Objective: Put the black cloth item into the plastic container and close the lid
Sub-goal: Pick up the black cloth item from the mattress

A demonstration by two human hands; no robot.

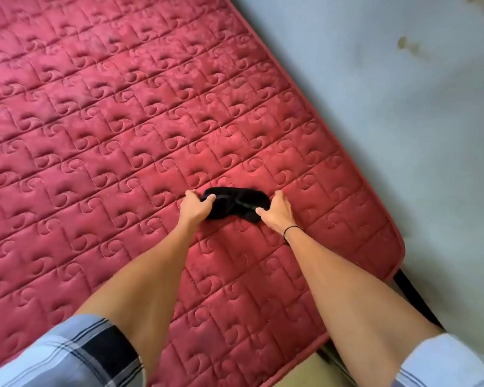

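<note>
A small black cloth item (235,202) lies bunched on the red quilted mattress (123,121). My left hand (194,209) grips its left end, thumb on top and fingers curled over the far edge. My right hand (275,212) holds its right end the same way, with a thin black band on the wrist. Both forearms reach forward over the mattress. No plastic container or lid is in view.
The mattress's right edge (347,157) runs diagonally against a pale grey-blue wall (389,107) with a few stains. A dark strap or leg (414,297) shows below the mattress corner at the right. Plaid short sleeves frame the bottom corners.
</note>
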